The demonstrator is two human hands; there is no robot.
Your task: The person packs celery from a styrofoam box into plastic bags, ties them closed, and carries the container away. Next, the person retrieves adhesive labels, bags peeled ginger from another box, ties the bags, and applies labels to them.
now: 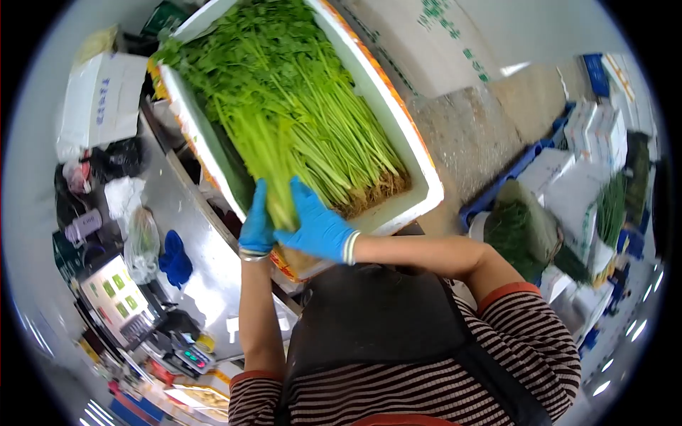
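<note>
A white foam box (419, 153) is packed with rooted, leafy green stalks that look like Chinese celery (341, 128). Leaves lie toward the far end and brown roots toward me. Over the box's near left corner, my blue-gloved hands close around a motion-blurred bunch of celery (280, 167) by its lower stems. My left hand (257, 226) presses along the bunch's left side. From the right, my right hand (323, 228) grips it, thumb up and fingers across the stem ends. The gloves partly hide those ends.
On the left, a metal table (213, 273) carries a plastic bag of greens (142, 245), a blue cloth-like item (175, 260) and a scale with a lit display (193, 357). White boxes (558, 170) and more greens (511, 231) stand at right, by a blue crate edge (508, 174).
</note>
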